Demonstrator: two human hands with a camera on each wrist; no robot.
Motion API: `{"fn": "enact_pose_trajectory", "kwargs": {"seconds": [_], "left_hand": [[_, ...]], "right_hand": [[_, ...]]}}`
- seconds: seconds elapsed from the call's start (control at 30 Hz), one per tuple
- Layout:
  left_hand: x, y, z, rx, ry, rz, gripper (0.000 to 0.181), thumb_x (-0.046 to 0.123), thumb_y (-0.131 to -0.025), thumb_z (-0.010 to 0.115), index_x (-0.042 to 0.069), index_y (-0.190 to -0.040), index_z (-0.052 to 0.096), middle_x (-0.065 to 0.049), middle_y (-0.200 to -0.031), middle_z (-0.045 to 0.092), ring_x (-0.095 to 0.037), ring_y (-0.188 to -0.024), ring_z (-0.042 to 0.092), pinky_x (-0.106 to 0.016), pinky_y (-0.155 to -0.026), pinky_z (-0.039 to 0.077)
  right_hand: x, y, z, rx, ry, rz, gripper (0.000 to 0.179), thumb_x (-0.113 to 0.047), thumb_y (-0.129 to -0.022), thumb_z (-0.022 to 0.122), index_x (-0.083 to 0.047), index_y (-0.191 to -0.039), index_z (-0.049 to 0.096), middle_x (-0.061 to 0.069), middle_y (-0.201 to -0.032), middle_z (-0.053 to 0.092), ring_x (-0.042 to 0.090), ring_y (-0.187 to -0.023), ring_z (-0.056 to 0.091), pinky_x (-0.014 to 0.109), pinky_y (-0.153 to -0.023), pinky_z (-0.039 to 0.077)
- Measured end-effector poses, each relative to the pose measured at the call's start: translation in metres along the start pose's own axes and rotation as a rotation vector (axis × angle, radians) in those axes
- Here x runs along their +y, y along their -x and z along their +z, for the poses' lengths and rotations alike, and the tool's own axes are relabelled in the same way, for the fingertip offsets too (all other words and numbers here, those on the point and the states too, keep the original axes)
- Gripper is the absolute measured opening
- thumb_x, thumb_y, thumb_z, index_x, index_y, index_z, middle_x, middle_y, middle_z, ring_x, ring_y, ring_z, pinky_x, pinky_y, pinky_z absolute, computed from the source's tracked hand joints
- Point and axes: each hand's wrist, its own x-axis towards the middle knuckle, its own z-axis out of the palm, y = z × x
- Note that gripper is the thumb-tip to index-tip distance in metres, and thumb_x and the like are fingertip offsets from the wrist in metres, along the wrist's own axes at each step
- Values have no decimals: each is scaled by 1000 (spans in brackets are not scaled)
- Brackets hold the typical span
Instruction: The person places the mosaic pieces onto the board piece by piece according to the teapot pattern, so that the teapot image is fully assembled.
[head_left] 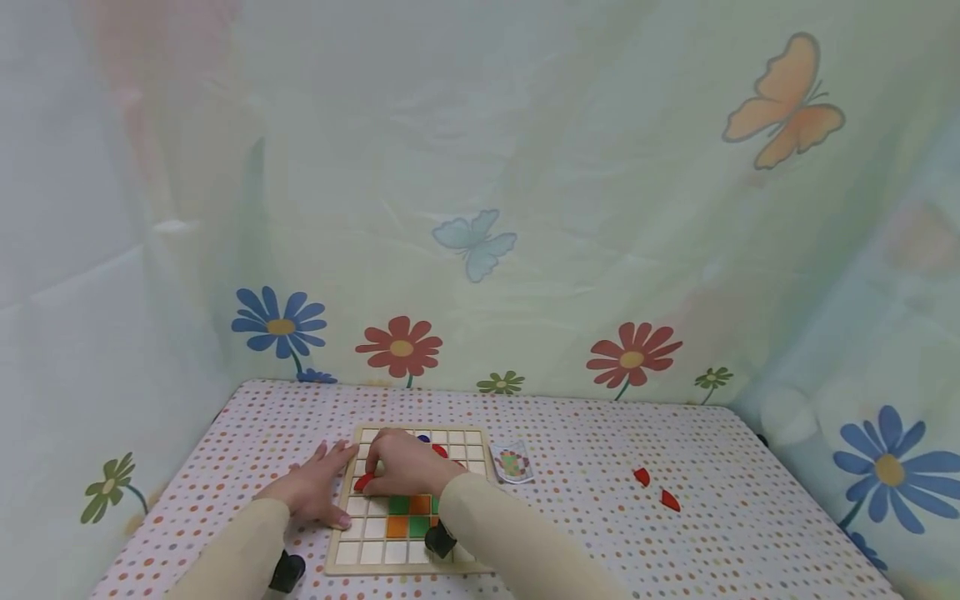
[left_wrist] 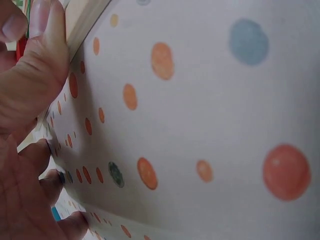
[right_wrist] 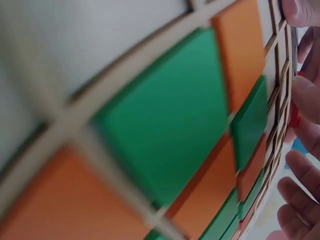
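A wooden grid board (head_left: 372, 552) lies on the dotted table. My left hand (head_left: 309, 490) rests along its left side with fingers spread; in the left wrist view the thumb (left_wrist: 40, 75) touches the board's edge. Over the board's left columns, my right hand (head_left: 405, 463) pinches a red piece (head_left: 363, 482) between thumb and fingers. That piece is partly hidden in the right wrist view. Green tiles (right_wrist: 170, 120) and orange tiles (right_wrist: 242, 55) sit in neighbouring cells below the right hand. Farther up the board are another red piece (head_left: 439, 451) and a blue piece (head_left: 423, 438), partly covered.
Just right of the board lies a small printed card (head_left: 512, 464) with a coloured pattern. Two loose red wedge-shaped pieces, one (head_left: 641, 477) farther back and one (head_left: 671, 501) nearer, lie on the right of the table (head_left: 577, 517). A flowered cloth (head_left: 525, 317) hangs behind.
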Motion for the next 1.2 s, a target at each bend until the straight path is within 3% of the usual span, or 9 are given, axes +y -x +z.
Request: {"fn": "enact_pose_trajectory", "kwargs": {"seconds": [0.23, 0.53, 0.83, 1.03, 1.2], "left_hand": [[2, 2, -1, 7, 10, -5, 110, 24, -68, 95, 4, -158, 35, -27, -167, 22, -54, -154, 9, -81, -116, 14], [1, 1, -1, -6, -9, -17, 109, 26, -69, 94, 6, -158, 35, -27, -167, 23, -54, -154, 10, -82, -114, 15], [3, 3, -1, -9, -3, -6, 105, 23, -71, 93, 4, -157, 35, -28, -166, 22, -54, -154, 9, -80, -116, 14], [3, 4, -2, -9, -1, -5, 105, 23, -71, 94, 4, -157, 36, -29, -166, 22, -55, -154, 9, -81, -116, 14], [3, 4, -2, -1, 1, 1, 106, 24, -70, 94, 4, -156, 36, -29, -165, 23, -55, -153, 10, -82, -115, 14]], "right_hand": [[-8, -7, 2, -33, 24, 48, 17, -35, -86, 84, -19, -88, 77, -7, -104, 66, 5, -88, 51, 15, -75, 49], [-10, -9, 6, -34, 39, 77, 16, -34, -85, 85, -21, -91, 78, -7, -104, 64, 6, -88, 50, 16, -78, 50], [-6, -7, 1, -49, 44, -23, 10, -20, -92, 78, -19, -101, 82, -7, -106, 69, 5, -96, 55, 15, -85, 51], [-1, -4, -2, -42, 62, -95, 20, -9, -99, 67, -19, -109, 82, -7, -110, 74, 6, -107, 62, 15, -97, 51], [0, -4, -2, -46, 68, -110, 23, -8, -99, 66, -21, -111, 81, -9, -110, 74, 5, -108, 62, 14, -98, 51]]}}
